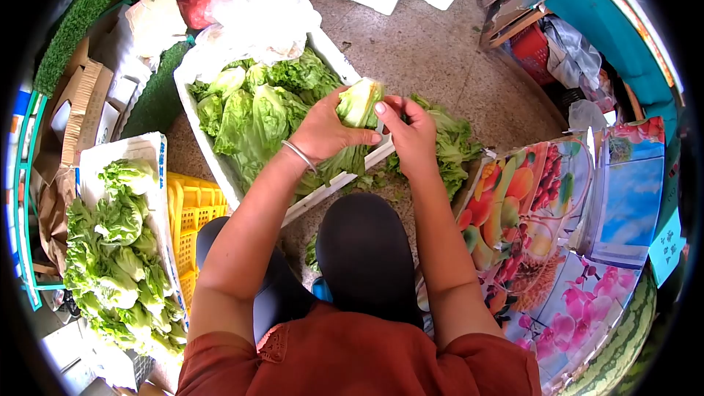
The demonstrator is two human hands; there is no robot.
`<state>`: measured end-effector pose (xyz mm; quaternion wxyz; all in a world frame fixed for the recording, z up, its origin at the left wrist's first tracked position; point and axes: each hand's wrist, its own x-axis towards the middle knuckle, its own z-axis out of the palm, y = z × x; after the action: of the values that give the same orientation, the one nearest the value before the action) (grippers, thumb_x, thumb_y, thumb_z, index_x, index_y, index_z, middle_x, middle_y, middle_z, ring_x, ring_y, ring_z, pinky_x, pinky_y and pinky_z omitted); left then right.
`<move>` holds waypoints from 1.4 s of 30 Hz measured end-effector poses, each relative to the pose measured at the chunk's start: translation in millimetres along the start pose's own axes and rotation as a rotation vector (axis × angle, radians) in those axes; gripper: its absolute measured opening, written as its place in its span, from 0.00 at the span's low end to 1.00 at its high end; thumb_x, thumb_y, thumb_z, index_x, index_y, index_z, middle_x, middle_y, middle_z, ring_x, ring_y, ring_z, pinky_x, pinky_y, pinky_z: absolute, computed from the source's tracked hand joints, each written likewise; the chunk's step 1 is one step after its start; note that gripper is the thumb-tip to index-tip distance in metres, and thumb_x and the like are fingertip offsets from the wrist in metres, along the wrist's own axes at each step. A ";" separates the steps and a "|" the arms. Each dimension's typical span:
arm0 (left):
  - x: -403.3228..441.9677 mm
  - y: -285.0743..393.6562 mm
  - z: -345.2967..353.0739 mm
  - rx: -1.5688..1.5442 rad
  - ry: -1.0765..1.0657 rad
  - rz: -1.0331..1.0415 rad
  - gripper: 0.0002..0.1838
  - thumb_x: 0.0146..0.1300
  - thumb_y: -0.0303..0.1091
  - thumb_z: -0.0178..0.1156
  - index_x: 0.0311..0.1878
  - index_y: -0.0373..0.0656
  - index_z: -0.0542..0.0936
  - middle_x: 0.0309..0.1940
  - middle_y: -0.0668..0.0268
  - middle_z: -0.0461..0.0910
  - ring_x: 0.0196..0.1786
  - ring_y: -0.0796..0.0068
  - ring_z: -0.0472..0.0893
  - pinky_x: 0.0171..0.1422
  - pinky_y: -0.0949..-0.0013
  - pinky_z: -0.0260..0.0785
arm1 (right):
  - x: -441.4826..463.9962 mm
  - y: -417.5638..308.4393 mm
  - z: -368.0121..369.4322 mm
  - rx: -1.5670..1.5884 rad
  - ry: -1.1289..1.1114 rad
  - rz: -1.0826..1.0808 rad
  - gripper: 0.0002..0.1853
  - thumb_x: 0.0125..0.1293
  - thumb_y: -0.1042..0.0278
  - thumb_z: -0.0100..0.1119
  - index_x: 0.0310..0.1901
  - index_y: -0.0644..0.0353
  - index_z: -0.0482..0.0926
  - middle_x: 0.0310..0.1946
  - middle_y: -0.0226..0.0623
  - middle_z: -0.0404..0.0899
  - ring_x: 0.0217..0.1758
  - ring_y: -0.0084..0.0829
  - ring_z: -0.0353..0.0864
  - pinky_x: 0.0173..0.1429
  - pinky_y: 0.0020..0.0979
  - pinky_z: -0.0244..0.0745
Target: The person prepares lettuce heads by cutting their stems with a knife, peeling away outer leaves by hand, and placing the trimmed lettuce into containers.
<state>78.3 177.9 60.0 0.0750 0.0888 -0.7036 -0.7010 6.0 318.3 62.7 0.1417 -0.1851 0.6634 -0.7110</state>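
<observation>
A head of lettuce [360, 103] is held up by its pale stem end over the near right edge of a white foam box [331, 189]. My left hand [326, 130], with a bangle at the wrist, wraps round the lettuce from the left. At its right side, my right hand [411, 130] has thumb and fingers pinched together against the stem end; whether a leaf is between them is too small to tell. Many lettuce heads [257, 114] fill the foam box. Loose lettuce leaves [449, 143] lie on the floor beyond my right hand.
On the left, trimmed lettuces [121, 249] lie on a white foam lid above a yellow crate [192, 205]. Clear plastic bags [253, 22] drape over the box's far end. A fruit-printed cardboard panel [528, 227] stands at right, with a watermelon [623, 337] behind it.
</observation>
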 end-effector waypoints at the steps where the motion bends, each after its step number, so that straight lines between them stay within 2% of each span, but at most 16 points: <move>1: 0.0 2.2 -0.8 0.000 0.004 0.001 0.41 0.37 0.38 0.75 0.54 0.32 0.66 0.43 0.60 0.76 0.45 0.74 0.74 0.52 0.72 0.66 | 0.5 -1.0 0.3 0.000 -0.004 -0.001 0.11 0.52 0.69 0.65 0.35 0.67 0.78 0.27 0.24 0.73 0.30 0.15 0.69 0.34 0.19 0.66; 7: -4.6 31.2 -10.3 -0.344 0.049 -0.192 0.40 0.40 0.33 0.74 0.57 0.34 0.64 0.45 0.62 0.76 0.46 0.72 0.75 0.53 0.71 0.66 | 6.4 -9.9 -24.3 0.195 0.390 0.087 0.07 0.54 0.68 0.62 0.31 0.59 0.76 0.21 0.23 0.71 0.20 0.14 0.65 0.21 0.16 0.58; 12: 0.7 7.3 -14.1 0.013 0.213 -0.105 0.37 0.41 0.31 0.71 0.57 0.37 0.65 0.46 0.61 0.75 0.50 0.70 0.73 0.53 0.70 0.68 | 22.3 16.3 -92.5 -0.153 0.888 -0.211 0.20 0.53 0.62 0.65 0.44 0.63 0.72 0.28 0.32 0.77 0.27 0.21 0.76 0.19 0.16 0.57; 14: -2.4 21.7 -10.2 0.396 0.247 0.114 0.37 0.40 0.26 0.68 0.57 0.42 0.65 0.46 0.61 0.74 0.50 0.67 0.73 0.53 0.68 0.68 | -3.9 -24.1 -47.7 -0.120 0.409 0.266 0.28 0.53 0.58 0.64 0.51 0.66 0.67 0.36 0.39 0.78 0.33 0.26 0.80 0.18 0.15 0.57; 16: -5.1 23.2 -6.2 0.943 0.336 0.464 0.42 0.35 0.22 0.64 0.60 0.53 0.64 0.47 0.63 0.72 0.51 0.61 0.72 0.55 0.64 0.67 | -12.6 -33.9 -18.8 0.246 0.040 0.395 0.30 0.54 0.55 0.62 0.52 0.69 0.66 0.41 0.46 0.77 0.38 0.30 0.82 0.16 0.14 0.52; 19: -6.0 28.3 -3.7 1.164 0.363 0.593 0.44 0.36 0.23 0.65 0.63 0.53 0.61 0.48 0.65 0.72 0.52 0.63 0.71 0.58 0.66 0.64 | -15.5 -40.7 11.1 0.318 -0.055 0.304 0.30 0.56 0.61 0.62 0.54 0.72 0.65 0.38 0.42 0.77 0.36 0.29 0.82 0.15 0.13 0.50; 21: -8.3 27.3 -5.2 1.092 0.302 0.551 0.50 0.35 0.27 0.67 0.66 0.57 0.56 0.55 0.61 0.67 0.59 0.58 0.65 0.60 0.56 0.59 | -10.6 -30.1 14.8 0.288 -0.044 0.284 0.28 0.56 0.62 0.62 0.54 0.71 0.65 0.37 0.41 0.77 0.34 0.28 0.82 0.15 0.14 0.51; 23: -8.5 34.1 -5.1 1.096 0.560 0.537 0.56 0.30 0.33 0.71 0.68 0.56 0.52 0.62 0.52 0.56 0.65 0.47 0.55 0.65 0.50 0.52 | -5.4 -22.1 14.9 0.256 -0.025 0.256 0.27 0.57 0.64 0.62 0.54 0.70 0.66 0.36 0.39 0.77 0.33 0.28 0.82 0.16 0.15 0.52; 25: -9.1 39.6 -9.8 0.972 0.545 0.250 0.67 0.26 0.43 0.77 0.69 0.53 0.42 0.65 0.44 0.45 0.68 0.41 0.44 0.69 0.48 0.41 | -1.0 -17.5 8.4 0.443 0.071 0.315 0.21 0.59 0.61 0.60 0.49 0.64 0.70 0.36 0.35 0.77 0.36 0.27 0.80 0.16 0.15 0.54; 28: 1.3 27.2 -21.9 -0.194 0.546 0.134 0.64 0.35 0.53 0.73 0.68 0.41 0.41 0.65 0.44 0.48 0.68 0.53 0.50 0.67 0.49 0.47 | 3.8 -9.8 -2.1 0.671 0.122 0.391 0.14 0.60 0.60 0.57 0.43 0.60 0.71 0.35 0.35 0.77 0.34 0.25 0.80 0.16 0.15 0.55; 31: -0.9 15.0 -37.4 -1.145 0.505 -0.297 0.40 0.53 0.35 0.63 0.62 0.34 0.51 0.50 0.50 0.66 0.56 0.59 0.67 0.58 0.52 0.62 | 2.7 -19.2 0.4 0.858 0.063 0.473 0.13 0.61 0.58 0.55 0.42 0.57 0.71 0.35 0.36 0.77 0.35 0.25 0.80 0.16 0.15 0.56; 32: -1.0 10.1 -35.2 -1.149 0.509 -0.295 0.40 0.53 0.35 0.63 0.62 0.34 0.51 0.50 0.50 0.66 0.56 0.59 0.67 0.58 0.52 0.62 | 0.6 -24.2 3.0 0.930 -0.008 0.507 0.13 0.62 0.58 0.54 0.42 0.56 0.71 0.35 0.36 0.77 0.35 0.24 0.80 0.16 0.15 0.57; 34: -1.3 7.1 -27.8 -0.941 0.057 -0.104 0.24 0.57 0.33 0.56 0.55 0.36 0.64 0.53 0.55 0.68 0.55 0.61 0.69 0.59 0.55 0.61 | -1.5 -30.5 9.6 0.941 -0.038 0.538 0.13 0.62 0.58 0.54 0.43 0.56 0.71 0.36 0.36 0.77 0.34 0.24 0.79 0.16 0.14 0.57; 37: -5.4 22.7 -23.3 -0.974 -0.186 0.063 0.23 0.53 0.29 0.58 0.53 0.35 0.67 0.47 0.58 0.75 0.53 0.64 0.72 0.62 0.58 0.59 | -1.4 -31.4 13.8 0.837 -0.134 0.555 0.13 0.62 0.60 0.55 0.44 0.56 0.71 0.36 0.35 0.77 0.32 0.23 0.78 0.16 0.14 0.56; 39: -5.7 20.2 -28.3 -1.004 -0.153 0.024 0.22 0.53 0.27 0.59 0.52 0.33 0.68 0.46 0.57 0.75 0.52 0.64 0.73 0.60 0.60 0.62 | -5.0 -31.2 15.6 0.706 -0.207 0.553 0.14 0.61 0.60 0.56 0.46 0.57 0.71 0.35 0.34 0.77 0.31 0.22 0.78 0.16 0.14 0.55; 42: -6.8 23.7 -27.2 -1.014 -0.094 -0.003 0.20 0.54 0.26 0.60 0.50 0.31 0.69 0.45 0.57 0.75 0.50 0.66 0.75 0.58 0.62 0.65 | -12.6 -30.7 23.1 0.036 0.061 0.258 0.16 0.57 0.61 0.62 0.44 0.62 0.76 0.31 0.30 0.76 0.29 0.17 0.74 0.18 0.15 0.53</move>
<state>90.7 153.1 84.0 0.0758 0.0105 -0.2772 -0.9578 29.0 305.7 93.5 0.2152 -0.0741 0.6727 -0.7041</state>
